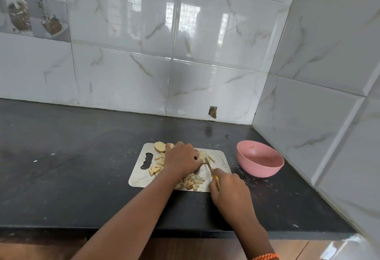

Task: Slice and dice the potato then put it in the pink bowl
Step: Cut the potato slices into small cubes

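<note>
Potato (202,155) pale, sliced, partly diced, on board (139,177)

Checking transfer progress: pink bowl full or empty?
Nearly empty: the pink bowl shows bare inner wall with only small specks; diced potato lies on the cutting board.

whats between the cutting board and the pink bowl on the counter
In the head view, only bare dark counter with pale specks separates the cutting board from the pink bowl; nothing stands there.
</note>
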### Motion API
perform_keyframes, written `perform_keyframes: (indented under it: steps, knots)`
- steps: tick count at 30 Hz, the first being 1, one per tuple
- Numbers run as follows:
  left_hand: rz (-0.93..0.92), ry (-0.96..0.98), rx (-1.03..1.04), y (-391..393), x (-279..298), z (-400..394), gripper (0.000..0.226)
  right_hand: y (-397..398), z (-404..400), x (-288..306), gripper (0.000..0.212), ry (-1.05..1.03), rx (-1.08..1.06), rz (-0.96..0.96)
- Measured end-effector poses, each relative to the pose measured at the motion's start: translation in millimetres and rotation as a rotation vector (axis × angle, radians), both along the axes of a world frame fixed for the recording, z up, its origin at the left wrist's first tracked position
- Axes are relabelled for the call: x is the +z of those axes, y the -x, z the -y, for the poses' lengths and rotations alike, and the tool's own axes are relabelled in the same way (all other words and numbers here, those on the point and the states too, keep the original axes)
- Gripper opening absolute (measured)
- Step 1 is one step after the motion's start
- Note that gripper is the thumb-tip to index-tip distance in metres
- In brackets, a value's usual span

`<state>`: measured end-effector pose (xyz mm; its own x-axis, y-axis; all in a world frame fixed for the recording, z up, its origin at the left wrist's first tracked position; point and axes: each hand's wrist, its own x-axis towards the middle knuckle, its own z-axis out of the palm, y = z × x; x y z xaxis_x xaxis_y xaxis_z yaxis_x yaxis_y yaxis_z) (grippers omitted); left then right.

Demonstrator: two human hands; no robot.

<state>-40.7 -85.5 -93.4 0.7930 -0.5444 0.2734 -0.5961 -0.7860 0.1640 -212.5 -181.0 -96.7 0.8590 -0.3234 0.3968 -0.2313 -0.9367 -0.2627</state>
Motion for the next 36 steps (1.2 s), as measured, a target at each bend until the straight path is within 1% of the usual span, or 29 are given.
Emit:
perform_keyframes:
  steps: [8, 12, 16, 19, 23, 30, 36]
  knots:
    - [-0.038, 0.000, -0.016, 2, 4, -2, 0.044, 16, -1, -1, 0.029, 0.002, -0.051, -0.003]
    - [-0.039, 0.012, -0.016, 2, 3, -2, 0.045, -4, -1, 1, 0.025, 0.016, -0.019, 0.009]
    - [-0.041, 0.015, -0.014, -1, 1, -1, 0.046, -33, 4, 2, 0.021, 0.014, -0.031, 0.022]
    - [-0.038, 0.021, -0.014, -3, 1, -1, 0.047, -43, 6, 1, 0.024, -0.004, -0.047, 0.064]
    - [0.010, 0.008, -0.013, -3, 0, -1, 0.047, -44, 9, -3, 0.028, -0.011, -0.032, 0.108]
    - [-0.007, 0.023, -0.011, 0, 2, -1, 0.046, -47, 10, -5, 0.032, 0.028, -0.012, 0.093]
    - [-0.022, 0.019, -0.013, 2, 3, -1, 0.045, -49, 10, -4, 0.028, 0.051, 0.008, 0.011]
